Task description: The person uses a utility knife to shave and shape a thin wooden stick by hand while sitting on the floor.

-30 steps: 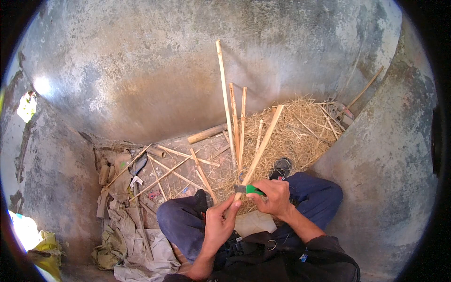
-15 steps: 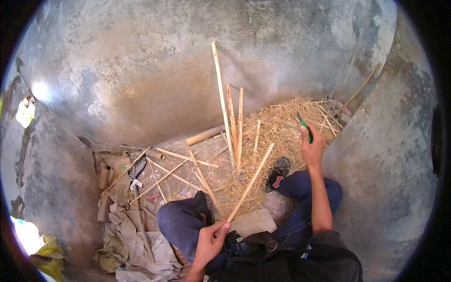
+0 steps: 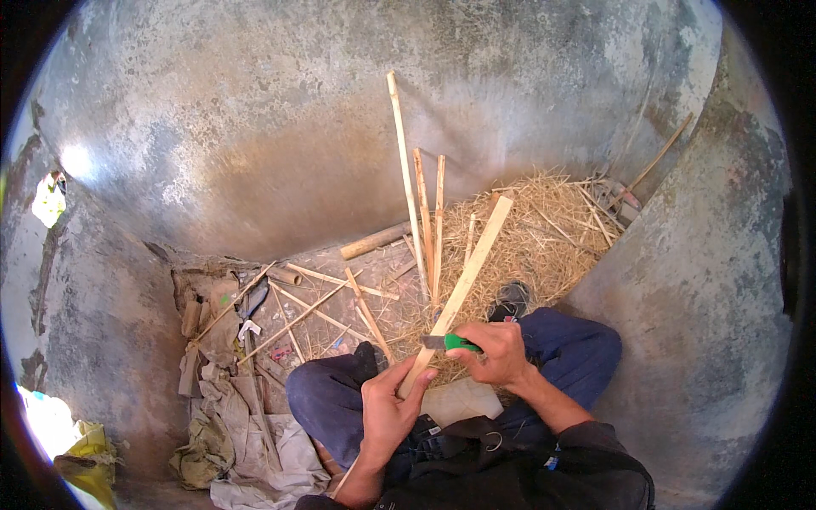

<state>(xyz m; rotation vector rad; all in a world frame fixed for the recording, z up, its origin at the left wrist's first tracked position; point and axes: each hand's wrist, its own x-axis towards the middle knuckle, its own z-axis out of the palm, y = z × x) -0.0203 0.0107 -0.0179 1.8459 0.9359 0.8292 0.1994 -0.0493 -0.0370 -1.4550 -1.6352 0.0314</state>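
Note:
My left hand (image 3: 391, 405) is closed around the lower end of a pale bamboo strip (image 3: 473, 265), which slants up and to the right over my lap. A green-handled knife (image 3: 461, 342) is gripped in my right hand (image 3: 495, 354), just above the left one. Its grey blade lies across the strip's face, touching it or very close to it. The strip's broad flat side faces up. Part of the knife's handle is hidden by my fingers.
A heap of straw-like shavings (image 3: 544, 229) lies ahead to the right. Several bamboo sticks (image 3: 401, 161) lean against the grey wall (image 3: 289, 110). More strips (image 3: 319, 310) lie crossed on the floor at left, near crumpled cloth (image 3: 272, 450). My bent legs (image 3: 327, 404) flank the work.
My right hand has come down and left from beside the shavings, bringing the knife onto the bamboo strip. The strip has been raised and turned to show its broad side.

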